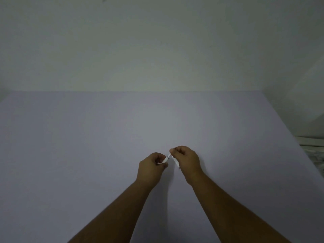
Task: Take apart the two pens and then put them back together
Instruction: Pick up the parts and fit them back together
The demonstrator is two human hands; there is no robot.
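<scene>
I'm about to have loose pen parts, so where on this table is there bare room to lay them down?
Nearly everywhere. The lavender table is bare to the left of the left hand, to the right of the right hand, and from both hands back to the wall. The only crowded spot is between the hands, where the white pen pieces meet.

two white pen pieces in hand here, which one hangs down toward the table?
The piece in the right hand: that white pen piece slants down from the fingers, dark end lowest. The left hand piece angles up toward the right hand.
</scene>
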